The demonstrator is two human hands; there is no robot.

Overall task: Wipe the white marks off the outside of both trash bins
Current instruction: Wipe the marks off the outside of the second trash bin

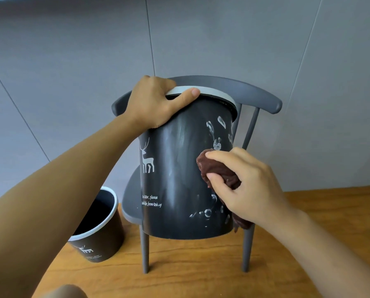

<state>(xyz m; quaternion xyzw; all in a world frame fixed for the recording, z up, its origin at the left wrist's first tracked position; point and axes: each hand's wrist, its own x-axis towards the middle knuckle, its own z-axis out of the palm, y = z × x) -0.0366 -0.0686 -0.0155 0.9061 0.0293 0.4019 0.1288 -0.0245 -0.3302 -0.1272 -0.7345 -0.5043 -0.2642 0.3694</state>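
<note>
A dark grey trash bin (175, 168) with a white rim and a white deer print stands tilted in front of a chair. My left hand (156, 104) grips its rim at the top left, thumb over the edge. White smudges (214, 134) mark the bin's right side, with more near its bottom right. My right hand (244, 186) holds a bunched brown cloth (216, 168) and presses it against the bin's right side, between the upper and lower marks. A second, similar bin (100, 229) stands on the floor at the lower left, apart from both hands.
A grey chair (244, 93) stands behind the held bin, its legs on a wooden floor (201, 265). A grey panelled wall (72, 61) rises just behind it. My knee (65, 292) shows at the bottom edge.
</note>
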